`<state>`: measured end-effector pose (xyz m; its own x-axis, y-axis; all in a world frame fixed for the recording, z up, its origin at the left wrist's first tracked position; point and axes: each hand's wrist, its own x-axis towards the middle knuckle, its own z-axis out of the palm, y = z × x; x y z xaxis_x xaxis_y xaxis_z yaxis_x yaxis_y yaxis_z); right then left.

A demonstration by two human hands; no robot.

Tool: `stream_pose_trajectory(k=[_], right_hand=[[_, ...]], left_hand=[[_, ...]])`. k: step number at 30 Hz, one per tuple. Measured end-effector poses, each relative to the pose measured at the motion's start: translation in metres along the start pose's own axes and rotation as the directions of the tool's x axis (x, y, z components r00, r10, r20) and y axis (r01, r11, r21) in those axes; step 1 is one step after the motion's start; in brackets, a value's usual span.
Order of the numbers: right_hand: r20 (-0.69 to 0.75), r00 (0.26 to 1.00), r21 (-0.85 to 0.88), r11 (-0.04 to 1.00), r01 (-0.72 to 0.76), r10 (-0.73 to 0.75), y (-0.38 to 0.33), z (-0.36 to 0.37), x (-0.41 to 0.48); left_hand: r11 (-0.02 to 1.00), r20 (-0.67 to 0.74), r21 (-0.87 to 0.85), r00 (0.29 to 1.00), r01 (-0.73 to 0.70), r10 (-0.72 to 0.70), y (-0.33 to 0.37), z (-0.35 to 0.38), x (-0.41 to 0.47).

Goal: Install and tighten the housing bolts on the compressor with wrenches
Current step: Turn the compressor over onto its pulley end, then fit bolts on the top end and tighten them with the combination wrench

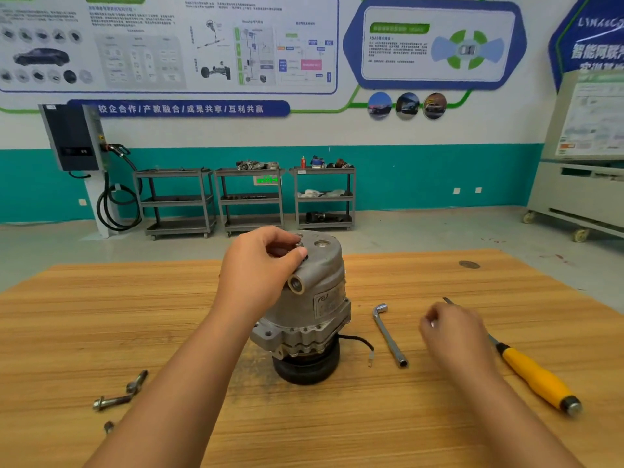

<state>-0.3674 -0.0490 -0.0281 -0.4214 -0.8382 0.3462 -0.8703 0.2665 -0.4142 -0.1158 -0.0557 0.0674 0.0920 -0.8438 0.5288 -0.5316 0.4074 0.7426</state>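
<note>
A grey metal compressor (314,298) stands upright on its black pulley in the middle of the wooden table (439,417). My left hand (260,265) is on its top face, fingers and thumb pinched around a bolt head there. My right hand (452,332) hovers low over the table to the right, blurred, fingers loosely curled and holding nothing I can see. An L-shaped socket wrench (390,336) lies between the compressor and my right hand. Loose bolts (118,395) lie at the table's front left.
A yellow-handled screwdriver (533,373) lies on the right, partly under my right hand. A thin black wire (358,342) trails from the compressor base. Beyond the table stand three grey shelf carts (250,201), a wall charger (72,136) and a cream cabinet (580,184).
</note>
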Motion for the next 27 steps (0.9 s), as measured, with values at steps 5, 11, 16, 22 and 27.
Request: stream_pose_trajectory(k=[5,11,16,22,27], right_hand=[[0.285,0.937,-0.33,0.939,-0.1,0.2,0.03,0.005,0.014],[0.27,0.943,-0.185,0.972,-0.146,0.193,0.025,0.022,0.01],[0.101,0.995,0.213,0.976,-0.039,0.018,0.015,0.014,0.002],[0.156,0.97,0.812,0.583,-0.018,-0.188,-0.019,-0.028,-0.002],[0.176,0.874,0.972,0.221,-0.081,-0.452,-0.061,-0.065,-0.011]], left_hand=[[0.999,0.03,-0.003,0.999,-0.042,0.042,0.0,-0.002,0.0],[0.997,0.074,0.038,0.995,-0.074,0.071,0.001,-0.006,-0.003],[0.993,0.129,0.071,0.988,-0.097,0.088,0.003,-0.008,-0.004],[0.982,0.129,0.177,0.991,-0.069,0.047,0.003,-0.007,-0.002],[0.95,0.175,0.305,0.984,-0.071,0.017,0.002,-0.008,0.003]])
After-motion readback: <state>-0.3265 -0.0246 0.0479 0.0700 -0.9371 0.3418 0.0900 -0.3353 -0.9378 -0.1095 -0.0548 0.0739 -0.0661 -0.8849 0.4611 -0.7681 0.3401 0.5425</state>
